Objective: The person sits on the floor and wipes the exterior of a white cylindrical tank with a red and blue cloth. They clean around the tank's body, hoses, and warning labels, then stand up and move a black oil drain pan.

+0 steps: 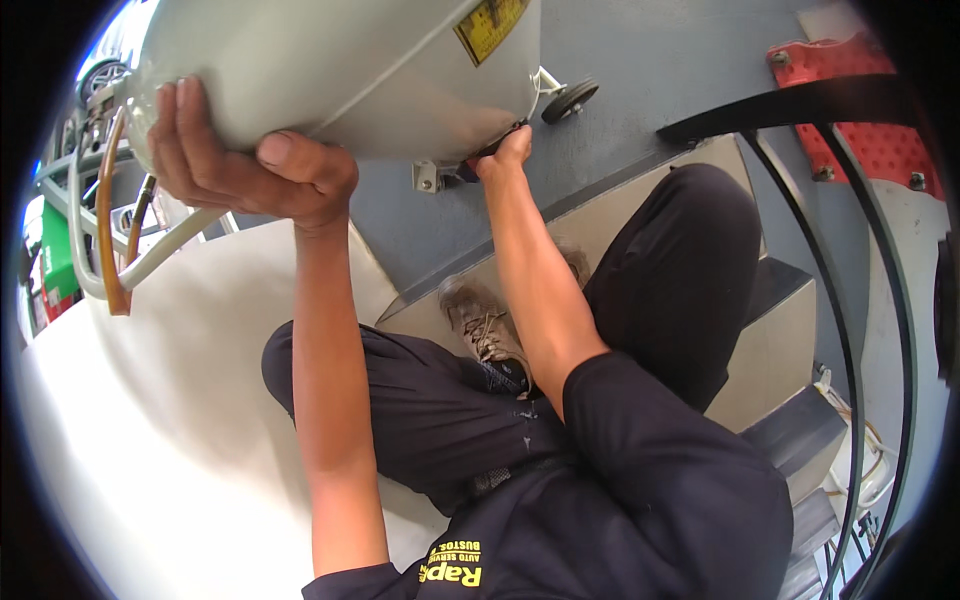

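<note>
A large light grey metal tank with a weld seam and a yellow label fills the top of the view. My left hand grips the tank's rounded left end, fingers spread up the end and thumb along the lower side. Under the tank's right part, my right hand is closed at a dark piece with a hint of red; most of its fingers are hidden, so I cannot make out what it holds. A small bracket shows below the tank, and a black wheel sits beyond its right end.
Brown and pale hoses hang at the left. I sit on tiled steps, shoes on a lower tread. Curved black metal bars rise on the right, near a red perforated panel. Grey floor lies beyond the steps.
</note>
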`<act>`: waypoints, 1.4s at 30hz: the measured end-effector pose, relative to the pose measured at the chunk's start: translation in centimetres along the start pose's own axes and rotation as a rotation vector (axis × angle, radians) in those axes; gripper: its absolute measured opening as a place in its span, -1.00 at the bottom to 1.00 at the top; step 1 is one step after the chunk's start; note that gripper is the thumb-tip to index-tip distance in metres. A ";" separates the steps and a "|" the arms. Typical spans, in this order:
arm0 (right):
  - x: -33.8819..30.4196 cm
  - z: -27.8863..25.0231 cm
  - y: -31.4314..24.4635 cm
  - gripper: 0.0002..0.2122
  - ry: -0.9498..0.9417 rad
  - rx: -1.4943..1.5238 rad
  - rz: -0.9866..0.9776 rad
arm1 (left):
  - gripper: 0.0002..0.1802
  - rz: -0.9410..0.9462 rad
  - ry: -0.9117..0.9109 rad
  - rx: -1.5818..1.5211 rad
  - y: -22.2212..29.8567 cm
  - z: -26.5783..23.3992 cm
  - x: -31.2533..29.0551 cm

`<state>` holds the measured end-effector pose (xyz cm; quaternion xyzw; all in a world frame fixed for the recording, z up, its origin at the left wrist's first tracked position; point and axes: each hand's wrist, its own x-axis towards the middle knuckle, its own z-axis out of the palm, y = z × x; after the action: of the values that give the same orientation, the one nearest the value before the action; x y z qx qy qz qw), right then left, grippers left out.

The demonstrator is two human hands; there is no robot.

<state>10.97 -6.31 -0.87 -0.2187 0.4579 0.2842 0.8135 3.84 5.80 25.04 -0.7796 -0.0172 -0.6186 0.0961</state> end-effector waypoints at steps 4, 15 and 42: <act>-2.1 6.3 -4.3 -0.51 -0.113 0.247 -0.485 | -0.32 -0.040 0.063 -0.003 0.2 1.3 0.7; -11.1 21.1 -16.2 -0.68 -0.635 -0.563 -0.600 | -0.40 -0.237 -0.025 0.034 1.2 0.3 -1.0; -26.6 28.3 -14.4 -0.57 -0.727 -1.662 -1.700 | -0.50 -0.238 -0.052 -0.126 1.3 -0.8 -0.8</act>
<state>26.92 -6.50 37.32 -0.8030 -0.3994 -0.0847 0.4341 3.10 4.46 24.23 -0.7922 -0.0732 -0.6052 -0.0278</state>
